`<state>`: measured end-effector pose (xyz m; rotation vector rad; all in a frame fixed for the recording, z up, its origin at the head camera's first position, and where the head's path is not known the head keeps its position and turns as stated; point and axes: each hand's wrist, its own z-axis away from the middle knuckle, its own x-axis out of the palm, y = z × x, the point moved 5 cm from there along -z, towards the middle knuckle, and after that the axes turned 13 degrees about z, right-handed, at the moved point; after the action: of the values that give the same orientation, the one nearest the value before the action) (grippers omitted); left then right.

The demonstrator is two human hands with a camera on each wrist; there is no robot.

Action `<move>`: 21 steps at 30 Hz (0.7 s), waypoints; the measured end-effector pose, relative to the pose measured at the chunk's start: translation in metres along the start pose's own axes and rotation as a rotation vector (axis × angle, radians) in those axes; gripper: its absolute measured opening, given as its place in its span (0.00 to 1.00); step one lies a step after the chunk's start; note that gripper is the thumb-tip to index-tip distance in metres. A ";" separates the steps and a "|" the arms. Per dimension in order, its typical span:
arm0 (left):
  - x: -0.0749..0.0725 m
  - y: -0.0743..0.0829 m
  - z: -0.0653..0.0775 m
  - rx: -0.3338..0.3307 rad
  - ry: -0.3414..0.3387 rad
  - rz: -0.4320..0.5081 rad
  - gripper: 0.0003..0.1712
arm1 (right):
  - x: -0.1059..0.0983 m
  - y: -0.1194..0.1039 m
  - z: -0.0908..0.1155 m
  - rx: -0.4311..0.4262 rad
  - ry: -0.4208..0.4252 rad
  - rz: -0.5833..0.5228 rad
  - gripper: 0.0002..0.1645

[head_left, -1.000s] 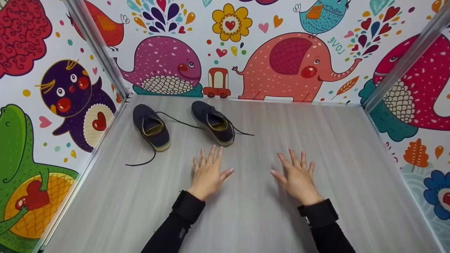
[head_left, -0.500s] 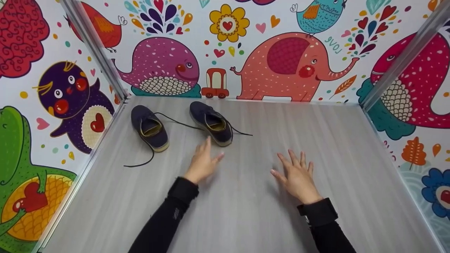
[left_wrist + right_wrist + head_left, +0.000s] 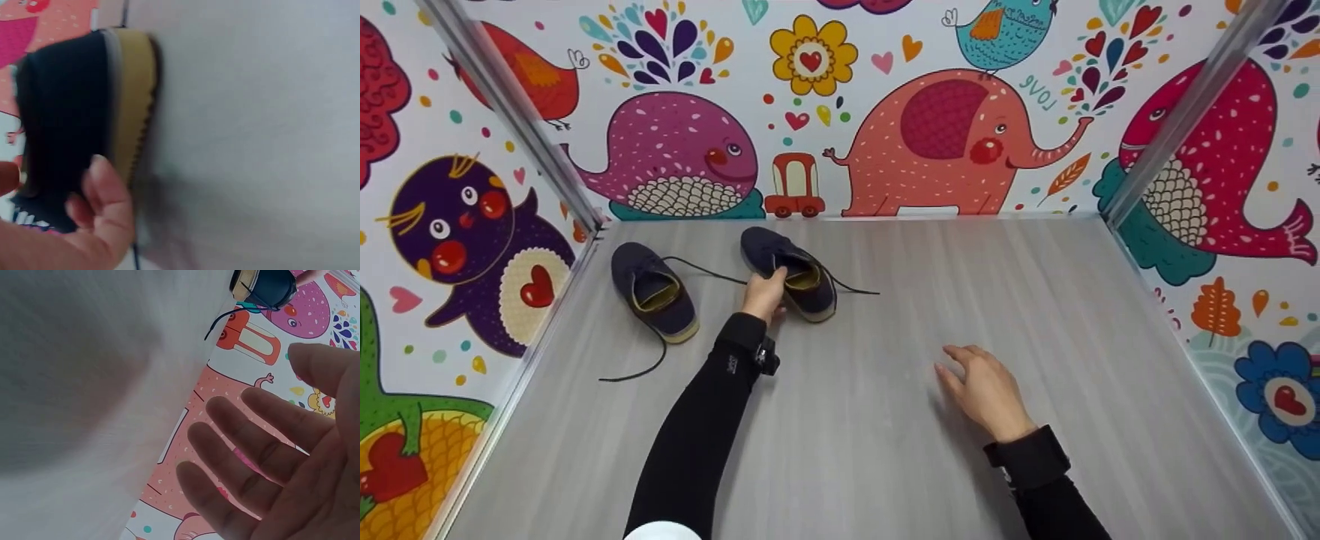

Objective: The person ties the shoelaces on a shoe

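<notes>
As 1 navy shoe (image 3: pixel 815 300) lies near the printed car (image 3: pixel 795 185), the left hand (image 3: pixel 765 294) curves at it, gripping or not I can't tell; the relaxed right hand (image 3: pixel 988 391) hovers farther from that car.

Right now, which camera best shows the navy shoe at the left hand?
The head view: it shows that navy shoe from above, nearly whole. The left wrist view gives a closer but blurred side, partly behind fingers; the right wrist view catches only part, small, at its top edge.
</notes>
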<state>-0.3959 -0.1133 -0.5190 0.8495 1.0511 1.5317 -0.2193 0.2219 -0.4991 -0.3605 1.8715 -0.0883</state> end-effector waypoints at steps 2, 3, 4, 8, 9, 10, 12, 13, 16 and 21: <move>0.003 -0.003 -0.009 0.027 0.029 -0.059 0.37 | -0.001 0.000 0.001 0.002 0.009 -0.001 0.20; 0.005 -0.004 -0.013 0.042 0.042 -0.092 0.37 | -0.002 0.000 0.001 0.005 0.014 -0.002 0.19; 0.006 -0.004 -0.017 0.056 0.052 -0.123 0.37 | -0.002 0.001 0.001 0.007 0.016 -0.002 0.19; 0.009 -0.005 -0.023 0.127 0.078 -0.212 0.37 | -0.001 0.002 0.002 0.013 0.015 -0.004 0.18; 0.008 -0.004 -0.022 0.144 0.085 -0.223 0.37 | 0.000 0.001 0.002 0.013 0.014 -0.006 0.17; 0.008 -0.004 -0.020 0.163 0.085 -0.230 0.36 | 0.000 0.001 0.002 0.012 0.011 -0.007 0.17; 0.009 -0.003 -0.014 0.188 0.077 -0.238 0.35 | 0.001 -0.001 0.002 0.008 0.008 -0.011 0.17; 0.011 -0.003 -0.010 0.196 0.070 -0.236 0.35 | 0.001 -0.002 0.002 0.005 0.008 -0.013 0.17; 0.019 -0.002 0.003 0.240 0.027 -0.224 0.35 | -0.001 -0.006 0.000 -0.003 0.023 -0.029 0.17; 0.041 0.009 0.038 0.379 -0.070 -0.194 0.32 | -0.012 -0.012 -0.006 -0.012 0.100 -0.095 0.16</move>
<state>-0.3726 -0.0664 -0.4968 1.0175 1.3545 1.1493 -0.2186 0.2136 -0.4833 -0.4606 1.9538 -0.1622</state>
